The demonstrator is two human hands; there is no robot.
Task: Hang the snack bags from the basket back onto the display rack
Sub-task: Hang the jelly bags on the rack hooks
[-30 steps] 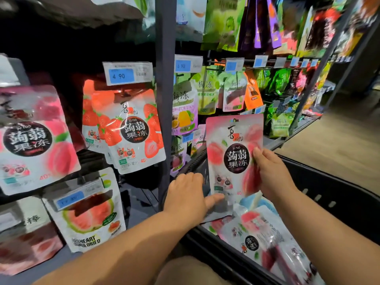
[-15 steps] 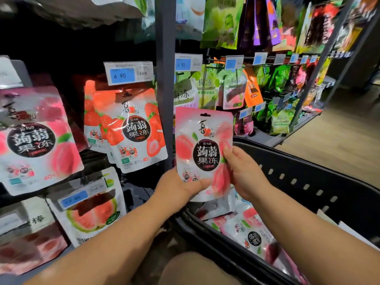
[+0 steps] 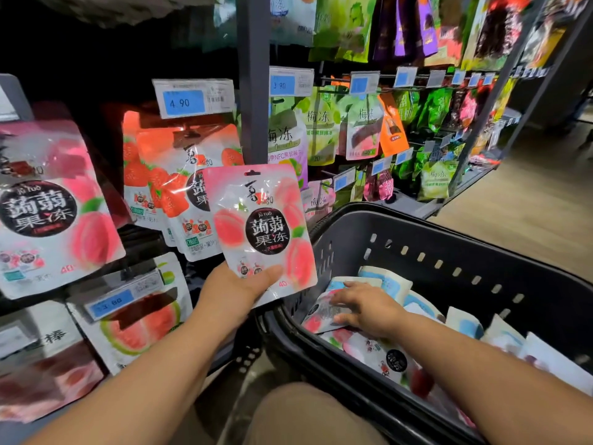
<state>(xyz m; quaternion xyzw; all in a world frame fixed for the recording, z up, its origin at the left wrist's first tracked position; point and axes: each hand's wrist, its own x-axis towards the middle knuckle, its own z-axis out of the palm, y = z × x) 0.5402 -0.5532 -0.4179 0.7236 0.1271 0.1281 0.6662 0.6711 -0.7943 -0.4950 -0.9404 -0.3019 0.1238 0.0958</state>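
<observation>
Head view, and we've got the display rack (image 3: 253, 75) filling the left and top of the frame, its grey post running up the middle and bags hanging off pegs on either side. Lower right, the dark basket (image 3: 449, 239) sits hard by the rack with a heap of snack bags in its bottom, so we'd say there's plenty left to hang.

Far left hangs a big peach bag (image 3: 48, 203). It carries the same print as the one in hand, so that's our guess for the home peg.

Centre frame, the left hand (image 3: 237, 290) grips a peach bag (image 3: 260, 226) by its bottom edge, thumb across the front and fingers behind. The bag is upright, label towards us, overlapping the strawberry bags (image 3: 179, 187) on their peg. It's on no peg itself, so it's not hung yet.

Down in the basket, the right hand (image 3: 365, 306) lies spread on a face-down bag (image 3: 321, 313), fingers flat on its back, with no grip that we can see. We reckon it's lining up the next one while the left does the hanging.

Upper centre, a blue price tag (image 3: 192, 97) reads 4.90 above the strawberry peg.

Smallest of all is the hang hole (image 3: 252, 172) at the held bag's top edge. Gripping low leaves that hole free to slide over a peg.
</observation>
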